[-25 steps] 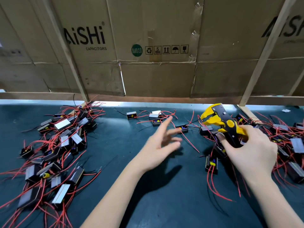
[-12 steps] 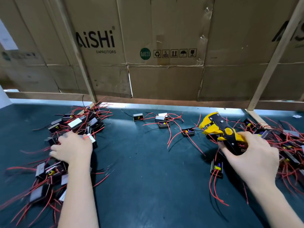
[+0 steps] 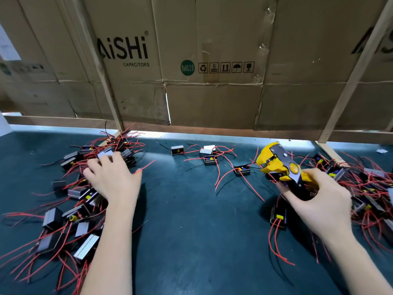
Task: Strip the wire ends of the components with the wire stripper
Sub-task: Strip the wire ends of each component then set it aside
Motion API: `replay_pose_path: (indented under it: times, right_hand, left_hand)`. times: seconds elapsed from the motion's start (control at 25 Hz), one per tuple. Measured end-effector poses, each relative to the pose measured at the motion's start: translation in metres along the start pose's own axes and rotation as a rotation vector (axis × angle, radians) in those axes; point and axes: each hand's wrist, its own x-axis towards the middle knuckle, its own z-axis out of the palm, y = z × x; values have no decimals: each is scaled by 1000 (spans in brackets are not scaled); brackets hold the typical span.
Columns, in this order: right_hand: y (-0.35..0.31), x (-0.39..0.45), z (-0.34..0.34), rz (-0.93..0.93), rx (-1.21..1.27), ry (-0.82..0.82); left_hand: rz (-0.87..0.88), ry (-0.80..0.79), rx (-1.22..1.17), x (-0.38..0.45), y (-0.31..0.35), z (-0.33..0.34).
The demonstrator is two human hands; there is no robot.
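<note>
You have even, moderately bright light, with a glaring white strip along the back edge of the table. Soft shadows fall under both forearms. Wide-angle bending shows at the edges; the far left is blurred.

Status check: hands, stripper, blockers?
Left hand on left component pile, grasp unclear. Right hand grips wire stripper, nothing in its jaws. No blockers.
</note>
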Motion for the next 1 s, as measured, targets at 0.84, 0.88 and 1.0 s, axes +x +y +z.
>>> replay_pose_path:
  times: [0.84, 0.88, 1.0]
  right_hand:
    - [14, 10, -4, 537, 522, -295]
    - [15, 11, -3, 533, 541, -252]
    - [9, 11, -3, 500, 804, -228]
  left_hand:
    - [9, -193, 114, -16, 13, 11]
    - [4, -201, 115, -14, 11, 11]
    - [1, -172, 95, -10, 11, 7]
